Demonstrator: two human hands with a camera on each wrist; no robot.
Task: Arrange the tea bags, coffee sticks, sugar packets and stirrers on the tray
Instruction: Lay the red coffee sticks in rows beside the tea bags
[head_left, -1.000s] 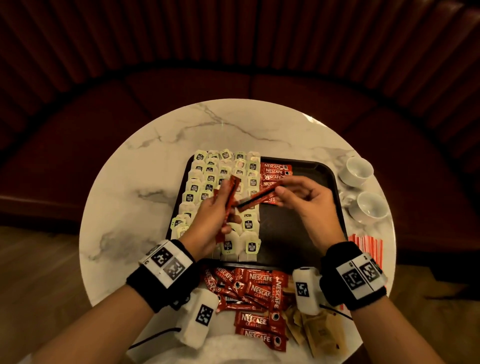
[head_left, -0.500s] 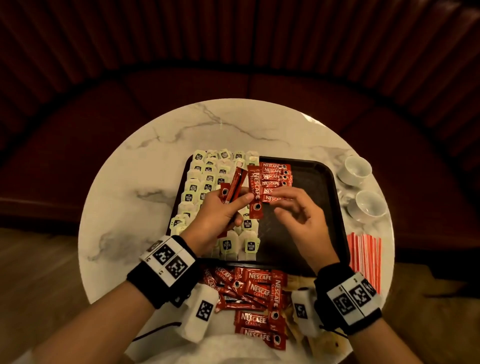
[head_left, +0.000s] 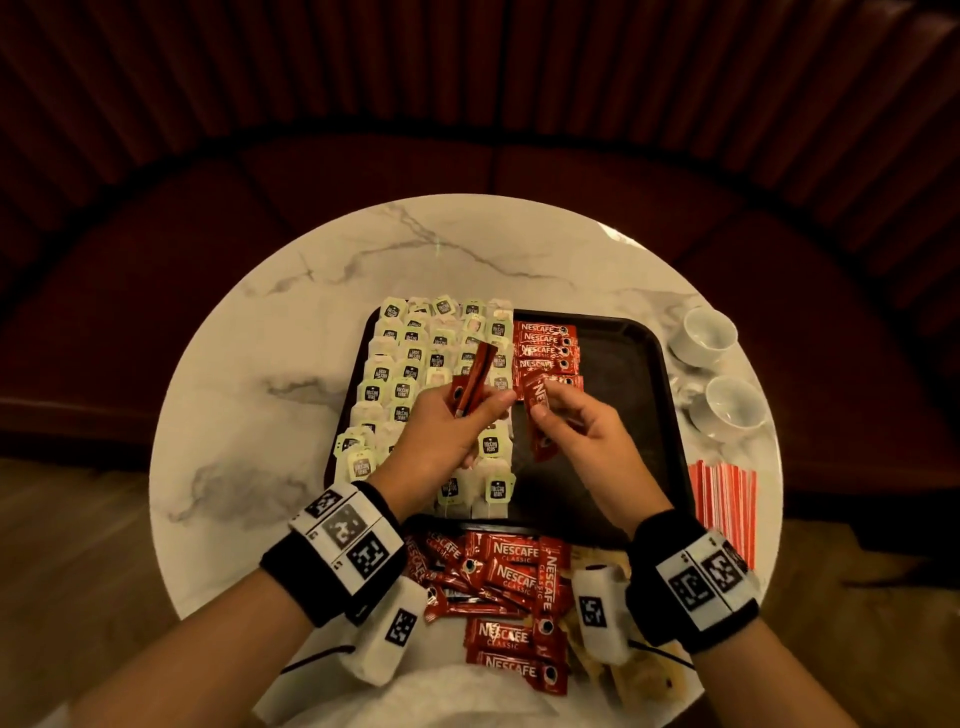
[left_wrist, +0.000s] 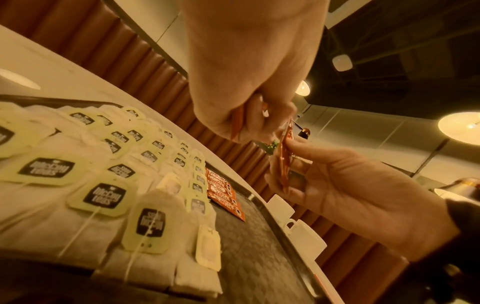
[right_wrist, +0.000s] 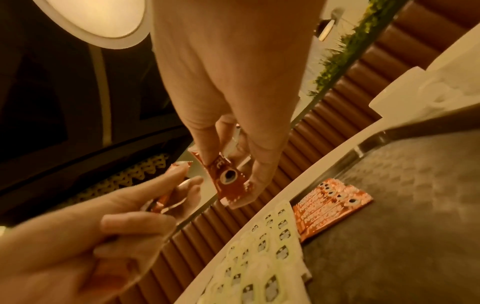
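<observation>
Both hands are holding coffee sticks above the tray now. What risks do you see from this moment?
The left hand grips several coffee sticks directly over the tea bags; a dropped stick could disturb those rows. The right hand pinches one stick beside the laid row of sticks; setting it down carelessly may push that row out of line.

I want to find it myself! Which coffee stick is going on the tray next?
Look at the black tray on the round marble table. Beside the tea bags lies a row of red coffee sticks. Just below that row, the right hand pinches one stick: the only one held upright alone.
</observation>
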